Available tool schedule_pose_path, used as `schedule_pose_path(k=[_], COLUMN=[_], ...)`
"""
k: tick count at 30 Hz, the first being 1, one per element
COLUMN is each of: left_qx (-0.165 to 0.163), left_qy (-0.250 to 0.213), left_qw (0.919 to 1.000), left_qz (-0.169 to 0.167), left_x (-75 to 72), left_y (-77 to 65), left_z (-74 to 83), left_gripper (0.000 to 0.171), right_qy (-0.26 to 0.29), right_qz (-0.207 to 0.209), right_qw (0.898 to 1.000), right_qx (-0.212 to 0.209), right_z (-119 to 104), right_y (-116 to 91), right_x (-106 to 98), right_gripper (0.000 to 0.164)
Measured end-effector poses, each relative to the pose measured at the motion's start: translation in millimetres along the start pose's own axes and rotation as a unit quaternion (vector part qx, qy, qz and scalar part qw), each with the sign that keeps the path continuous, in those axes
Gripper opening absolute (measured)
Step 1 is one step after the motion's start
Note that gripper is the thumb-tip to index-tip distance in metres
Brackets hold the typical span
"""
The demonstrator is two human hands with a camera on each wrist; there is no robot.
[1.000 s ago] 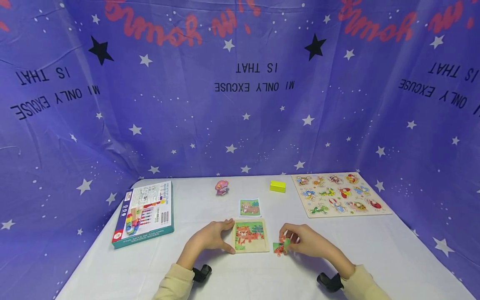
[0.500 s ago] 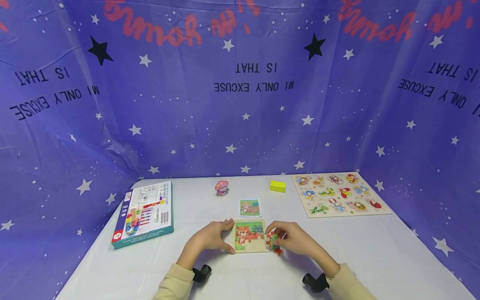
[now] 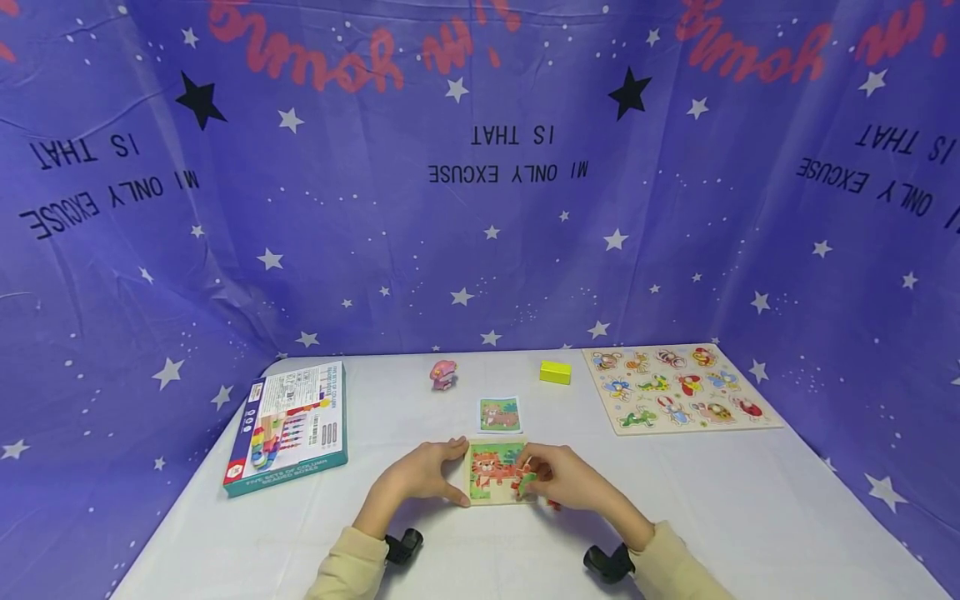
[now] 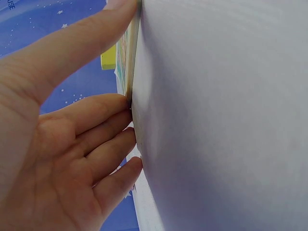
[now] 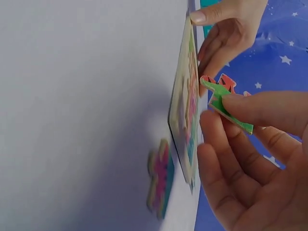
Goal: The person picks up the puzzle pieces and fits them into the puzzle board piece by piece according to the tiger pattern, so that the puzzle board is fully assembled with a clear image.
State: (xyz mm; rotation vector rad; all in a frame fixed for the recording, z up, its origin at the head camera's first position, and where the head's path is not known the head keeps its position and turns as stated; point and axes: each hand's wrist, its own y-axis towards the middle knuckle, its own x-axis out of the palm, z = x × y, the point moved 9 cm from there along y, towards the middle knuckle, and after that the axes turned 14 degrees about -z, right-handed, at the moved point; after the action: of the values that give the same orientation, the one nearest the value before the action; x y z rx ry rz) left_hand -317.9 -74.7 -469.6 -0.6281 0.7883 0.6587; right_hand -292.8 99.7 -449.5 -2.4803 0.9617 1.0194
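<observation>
A square wooden jigsaw board (image 3: 502, 502) with a tiger picture lies in front of me; its lower right part shows bare wood. At its left edge my left hand (image 3: 425, 473) holds it, thumb at the near corner and fingertips at the far one. My right hand (image 3: 572, 479) pinches a green and red puzzle piece (image 5: 220, 102) between thumb and fingers, tilted over the board's right side. Another puzzle piece (image 5: 160, 180) lies on the table beside the board, mostly hidden by the right hand in the head view.
A picture card (image 3: 499, 415) lies just beyond the board. Farther back are a pink toy figure (image 3: 443, 375) and a yellow block (image 3: 555, 372). To the left is a boxed bead set (image 3: 288, 429); to the right, an insect peg puzzle (image 3: 678, 390). A starry cloth (image 3: 480, 250) hangs behind.
My right hand has lifted a puzzle piece from the table right of the board and carried it left over the board's right side. The left hand has stayed in place.
</observation>
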Motion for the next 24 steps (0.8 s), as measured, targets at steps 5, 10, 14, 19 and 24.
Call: schedule_pose_path(k=[5,10,14,19,24], left_qx=[0.002,0.003,0.003,0.003,0.003], left_qy=[0.002,0.006,0.006,0.007,0.011], left_qw=[1.0,1.0,1.0,1.0,0.9999], left_qz=[0.001,0.0,0.0,0.0,0.0], left_x=[-1.0,-1.4,-1.3,-1.3,-0.8], left_y=[-0.8,-0.3,0.5,0.9,1.1], left_z=[1.0,1.4,1.0,0.7,0.4], left_gripper=[0.091,0.091,0.091,0.091,0.092], right_qy=[0.007,-0.005,-0.011,-0.01,-0.013], right_qz=[-0.006,-0.004,0.005,0.016,0.025], right_qw=[1.0,1.0,1.0,1.0,1.0], right_qx=[-0.01,-0.011,0.002,0.003,0.005], right_z=[-3,-7,-7,-7,-7], right_y=[8,16,20,25,30], right_x=[7,11,12,14,16], right_gripper=[0.027,0.029,0.027,0.023,0.023])
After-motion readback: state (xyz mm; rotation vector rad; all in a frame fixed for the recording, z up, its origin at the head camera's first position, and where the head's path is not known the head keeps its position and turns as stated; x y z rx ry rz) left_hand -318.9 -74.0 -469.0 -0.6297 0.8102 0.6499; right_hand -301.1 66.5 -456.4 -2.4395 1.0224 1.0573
